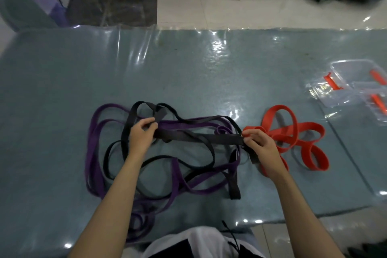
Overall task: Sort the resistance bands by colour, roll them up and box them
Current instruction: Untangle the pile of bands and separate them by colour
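A tangle of black bands (159, 159) and purple bands (94, 148) lies in the middle of the table. One wide black band (201, 138) is stretched flat between my hands. My left hand (142, 134) grips its left part, fingers curled round it. My right hand (259, 142) pinches its right end, which folds down under the palm. Red bands (293, 134) lie in a loose heap just right of my right hand, apart from the dark tangle.
Clear plastic boxes (356, 88) with orange clips stand at the right edge of the table. The table (188, 65) has a blue-green cover under shiny clear film. Beyond its far edge is tiled floor.
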{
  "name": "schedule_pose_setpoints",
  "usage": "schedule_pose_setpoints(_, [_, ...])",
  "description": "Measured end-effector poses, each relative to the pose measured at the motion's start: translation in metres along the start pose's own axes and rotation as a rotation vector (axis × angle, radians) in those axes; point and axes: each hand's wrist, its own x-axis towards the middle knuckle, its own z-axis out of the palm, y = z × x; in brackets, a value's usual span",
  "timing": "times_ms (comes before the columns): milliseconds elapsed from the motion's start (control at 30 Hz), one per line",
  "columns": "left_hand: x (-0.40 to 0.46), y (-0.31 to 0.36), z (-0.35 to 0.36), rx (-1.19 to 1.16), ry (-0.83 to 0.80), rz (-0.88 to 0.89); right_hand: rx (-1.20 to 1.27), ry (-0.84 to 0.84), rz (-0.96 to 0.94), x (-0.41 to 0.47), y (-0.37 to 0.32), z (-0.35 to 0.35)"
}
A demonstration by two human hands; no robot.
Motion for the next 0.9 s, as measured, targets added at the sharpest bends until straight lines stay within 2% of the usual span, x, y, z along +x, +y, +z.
schedule_pose_setpoints(100, [0.006, 0.006, -0.010, -0.289, 0.021, -0.126, 0.085, -0.035, 0.005, 0.001, -0.002, -0.002])
schedule_pose_setpoints(200, [0.008, 0.004, -0.012, -0.265, 0.006, -0.112, 0.057, -0.118, 0.008, 0.002, -0.004, -0.001])
schedule_pose_setpoints(267, [0.005, -0.001, -0.005, -0.048, -0.074, -0.079, -0.036, -0.177, 0.016, 0.001, 0.002, 0.003])
schedule_pose_setpoints(367, [-0.023, -0.010, 0.021, 0.526, -0.207, 0.041, -0.124, -0.219, 0.066, -0.007, 0.019, 0.011])
schedule_pose_setpoints(433, [-0.052, -0.009, 0.048, 0.639, -0.258, 0.275, -0.124, -0.243, 0.142, -0.015, 0.033, 0.013])
schedule_pose_setpoints(533, [-0.084, -0.011, 0.092, 0.735, -0.581, 0.589, -0.068, -0.275, 0.357, -0.030, 0.052, 0.013])
schedule_pose_setpoints(600, [-0.095, -0.016, 0.115, 0.958, -0.833, 0.679, 0.003, -0.205, 0.441, -0.037, 0.064, 0.014])
schedule_pose_setpoints(633, [-0.099, -0.020, 0.124, 1.061, -0.914, 0.695, 0.018, -0.096, 0.421, -0.040, 0.069, 0.014])
schedule_pose_setpoints(700, [-0.105, -0.026, 0.132, 1.187, -0.936, 0.735, -0.059, 0.216, 0.360, -0.041, 0.078, 0.010])
schedule_pose_setpoints(767, [-0.106, -0.029, 0.134, 1.215, -0.834, 0.793, -0.191, 0.448, 0.369, -0.039, 0.083, 0.004])
schedule_pose_setpoints(833, [-0.105, -0.031, 0.133, 1.202, -0.756, 0.826, -0.272, 0.424, 0.406, -0.033, 0.088, -0.003])
schedule_pose_setpoints(900, [-0.103, -0.034, 0.129, 1.184, -0.723, 0.857, -0.391, 0.275, 0.429, -0.029, 0.091, -0.001])
